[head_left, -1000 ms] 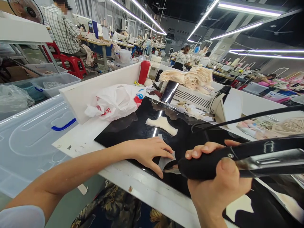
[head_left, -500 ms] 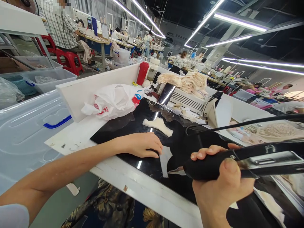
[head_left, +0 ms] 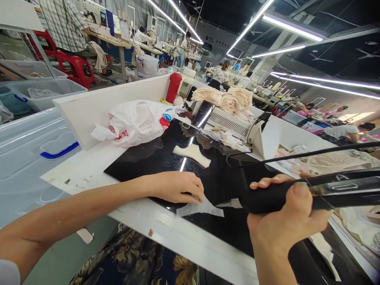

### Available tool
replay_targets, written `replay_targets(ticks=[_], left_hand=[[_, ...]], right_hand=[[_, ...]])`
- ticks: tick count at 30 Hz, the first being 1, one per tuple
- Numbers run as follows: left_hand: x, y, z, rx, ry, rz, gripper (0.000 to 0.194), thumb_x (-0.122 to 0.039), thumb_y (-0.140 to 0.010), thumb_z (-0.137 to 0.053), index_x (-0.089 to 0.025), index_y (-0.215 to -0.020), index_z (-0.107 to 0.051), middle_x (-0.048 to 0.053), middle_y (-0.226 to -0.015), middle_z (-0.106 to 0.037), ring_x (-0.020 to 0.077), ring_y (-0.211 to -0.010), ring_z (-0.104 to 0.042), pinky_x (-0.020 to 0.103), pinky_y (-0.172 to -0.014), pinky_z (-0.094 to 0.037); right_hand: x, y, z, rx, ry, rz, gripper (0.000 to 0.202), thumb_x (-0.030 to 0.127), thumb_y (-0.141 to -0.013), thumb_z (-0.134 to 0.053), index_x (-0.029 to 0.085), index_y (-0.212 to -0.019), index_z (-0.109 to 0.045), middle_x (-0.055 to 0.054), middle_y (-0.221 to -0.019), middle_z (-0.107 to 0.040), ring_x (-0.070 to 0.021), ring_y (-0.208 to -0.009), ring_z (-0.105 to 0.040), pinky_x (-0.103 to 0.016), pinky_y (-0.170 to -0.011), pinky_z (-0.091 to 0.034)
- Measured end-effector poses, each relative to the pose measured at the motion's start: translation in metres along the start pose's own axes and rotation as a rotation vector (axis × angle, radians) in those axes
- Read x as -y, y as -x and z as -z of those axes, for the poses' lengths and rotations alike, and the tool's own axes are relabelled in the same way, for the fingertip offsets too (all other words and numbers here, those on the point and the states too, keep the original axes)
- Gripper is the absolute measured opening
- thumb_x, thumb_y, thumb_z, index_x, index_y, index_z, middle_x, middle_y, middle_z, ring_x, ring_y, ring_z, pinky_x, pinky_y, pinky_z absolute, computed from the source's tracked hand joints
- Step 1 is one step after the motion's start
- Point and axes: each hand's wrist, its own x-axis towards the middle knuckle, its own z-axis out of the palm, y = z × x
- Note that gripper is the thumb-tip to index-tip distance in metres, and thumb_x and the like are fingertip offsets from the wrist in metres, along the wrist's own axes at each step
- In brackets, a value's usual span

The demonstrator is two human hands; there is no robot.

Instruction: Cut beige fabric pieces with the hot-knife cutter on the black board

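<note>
My left hand [head_left: 187,187] rests low over the black board [head_left: 133,162]. Its bent fingers are closed on the upper edge of a thin white fabric piece [head_left: 204,208], which they partly cover. In my right hand [head_left: 285,221] is a black corded hand tool [head_left: 273,198] with a flat metal tip [head_left: 231,203]. That tip points left, close to the right side of the fabric piece; I cannot tell if they touch. Farther back on the board lies a cream stack of similarly shaped pieces [head_left: 192,154].
A white plastic bag [head_left: 133,122] lies at back left, near a red bottle [head_left: 173,88]. Bundled cream fabric [head_left: 222,99] sits on a vented white box [head_left: 228,123]. The tool's black cable [head_left: 314,154] runs right. A clear bin [head_left: 26,158] stands left; people work at machines beyond.
The fabric piece has turned from nearly upright to lying crosswise under my left fingers. My right hand with the tool has shifted slightly right and up. The whole view has shifted a little.
</note>
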Motion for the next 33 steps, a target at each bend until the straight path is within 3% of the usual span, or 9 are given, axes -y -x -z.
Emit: replay_targets(ticks=[5,9,15,25,33], left_hand=[[0.003,0.000,0.000,0.082,-0.044,-0.048,0.019,-0.020,-0.093,-0.079,-0.018,-0.111,-0.079,0.011,-0.126,-0.074,0.0240,-0.116,-0.066,0.033,-0.105,-0.050],[0.003,0.000,0.001,0.111,-0.068,-0.053,0.022,-0.024,-0.093,-0.079,-0.017,-0.114,-0.079,0.012,-0.129,-0.073,0.0256,-0.118,-0.066,0.036,-0.107,-0.049],[0.002,-0.001,0.001,0.115,-0.044,-0.018,0.022,-0.024,-0.093,-0.079,-0.023,-0.115,-0.080,0.009,-0.131,-0.073,0.0248,-0.120,-0.066,0.037,-0.110,-0.048],[-0.001,0.000,0.003,0.135,-0.025,0.010,0.022,-0.023,-0.093,-0.078,-0.022,-0.115,-0.079,0.008,-0.133,-0.072,0.0249,-0.122,-0.064,0.036,-0.111,-0.048],[0.007,0.000,-0.002,0.069,-0.043,-0.032,0.023,-0.025,-0.093,-0.078,-0.021,-0.116,-0.078,0.012,-0.133,-0.072,0.0262,-0.121,-0.065,0.037,-0.110,-0.047]], right_hand=[[0.007,0.021,-0.018,0.075,-0.071,-0.050,0.042,0.034,-0.074,-0.078,0.023,-0.109,-0.057,0.008,-0.074,-0.062,-0.0138,-0.056,-0.056,-0.029,-0.050,-0.055],[0.008,0.030,-0.020,0.104,-0.081,-0.065,0.040,0.032,-0.076,-0.079,0.023,-0.109,-0.058,0.007,-0.075,-0.064,-0.0141,-0.057,-0.058,-0.029,-0.050,-0.056],[0.010,0.031,-0.012,0.121,-0.057,-0.053,0.039,0.032,-0.074,-0.078,0.023,-0.107,-0.059,0.007,-0.072,-0.064,-0.0146,-0.054,-0.057,-0.030,-0.047,-0.056],[0.011,0.034,-0.011,0.136,-0.059,-0.049,0.038,0.030,-0.076,-0.078,0.023,-0.107,-0.059,0.006,-0.074,-0.064,-0.0145,-0.055,-0.058,-0.030,-0.048,-0.056],[0.004,0.025,-0.010,0.111,-0.050,-0.016,0.039,0.029,-0.076,-0.079,0.023,-0.109,-0.058,0.006,-0.075,-0.064,-0.0132,-0.055,-0.058,-0.029,-0.049,-0.057]])
